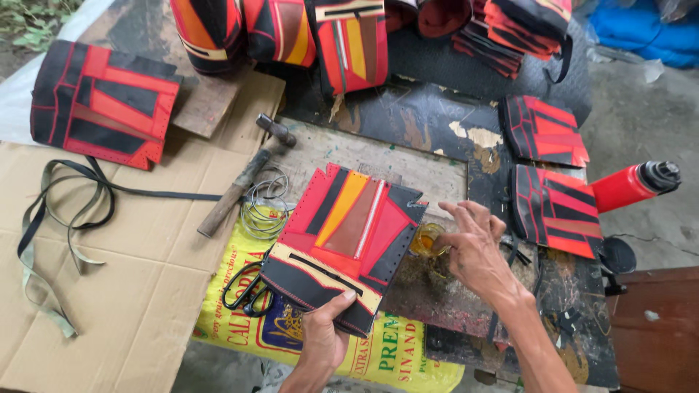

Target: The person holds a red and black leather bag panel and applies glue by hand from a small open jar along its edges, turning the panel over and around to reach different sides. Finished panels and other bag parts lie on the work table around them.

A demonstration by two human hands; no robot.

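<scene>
My left hand (325, 336) grips the near edge of a flat patchwork piece (342, 236) of red, orange, black and brown panels, with punched holes along its sides. It lies tilted on a worn wooden board (349, 153). My right hand (473, 247) hovers just right of the piece, fingers bent down over a small round tin of amber glue (424, 239). Whether the fingertips touch the glue is hidden.
A hammer (244, 182), a coil of wire (266, 207) and black scissors (247, 291) lie left of the piece. Similar patchwork pieces (553, 207) sit right, left and at the back. A red bottle (630, 185) lies far right. Cardboard (109, 269) with straps covers the left.
</scene>
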